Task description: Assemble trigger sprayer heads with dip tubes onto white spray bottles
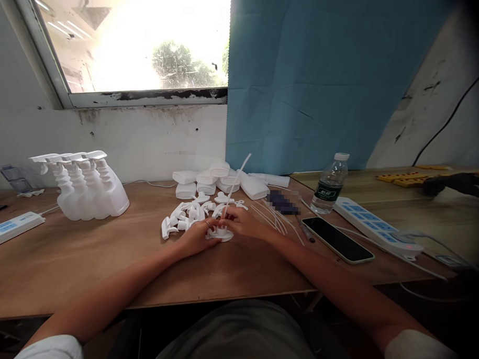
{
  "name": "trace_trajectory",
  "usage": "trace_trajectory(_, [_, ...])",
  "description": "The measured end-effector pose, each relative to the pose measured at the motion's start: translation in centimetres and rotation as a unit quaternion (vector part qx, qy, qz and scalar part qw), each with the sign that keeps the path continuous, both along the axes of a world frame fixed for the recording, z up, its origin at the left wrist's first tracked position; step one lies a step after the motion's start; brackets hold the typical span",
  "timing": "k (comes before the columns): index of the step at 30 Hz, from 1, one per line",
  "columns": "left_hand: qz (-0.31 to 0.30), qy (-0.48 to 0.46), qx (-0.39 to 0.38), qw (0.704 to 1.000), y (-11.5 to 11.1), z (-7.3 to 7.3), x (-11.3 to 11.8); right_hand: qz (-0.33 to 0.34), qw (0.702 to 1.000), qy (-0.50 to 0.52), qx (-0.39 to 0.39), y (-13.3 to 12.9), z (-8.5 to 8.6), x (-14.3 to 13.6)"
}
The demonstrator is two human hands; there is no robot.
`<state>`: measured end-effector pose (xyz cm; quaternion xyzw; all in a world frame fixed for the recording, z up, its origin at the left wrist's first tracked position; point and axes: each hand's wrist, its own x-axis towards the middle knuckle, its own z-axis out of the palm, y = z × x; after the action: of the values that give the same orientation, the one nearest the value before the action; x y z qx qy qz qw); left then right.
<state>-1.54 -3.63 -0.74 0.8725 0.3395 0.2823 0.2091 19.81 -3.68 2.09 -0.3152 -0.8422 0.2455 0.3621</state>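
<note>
At the middle of the table, my left hand (pixel 200 237) is closed around a white spray head (pixel 222 233) that rests upside down on the wood. My right hand (pixel 241 221) pinches a thin white tube (pixel 234 184), which stands up slanting from the spray head. Whether the tube's lower end is inside it is hidden by my fingers. Just beyond my hands lies a pile of loose white spray-head parts (pixel 191 212). Several more thin tubes (pixel 275 220) lie to the right of my right hand.
Several white bottles (pixel 218 176) lie stacked by the wall. Assembled spray bottles (pixel 88 187) stand at left, near a power strip (pixel 15 229). On the right are a water bottle (pixel 330 185), a phone (pixel 337 239) and another power strip (pixel 379 229) with cables.
</note>
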Motion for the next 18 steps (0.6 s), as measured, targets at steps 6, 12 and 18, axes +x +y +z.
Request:
trace_trajectory(6, [0.002, -0.007, -0.005, 1.0, 0.0, -0.5, 0.1, -0.01, 0.999, -0.002, -0.032, -0.1, 0.0, -0.4])
trace_trajectory(12, [-0.009, -0.092, -0.04, 0.995, 0.8, -1.7, 0.1, -0.023, 0.999, -0.024, -0.032, -0.1, 0.1, -0.5])
trace_trajectory(18, [0.016, -0.079, -0.047, 0.996, 0.3, -0.8, 0.5, -0.016, 0.999, -0.046, -0.024, 0.4, -0.4, -0.1])
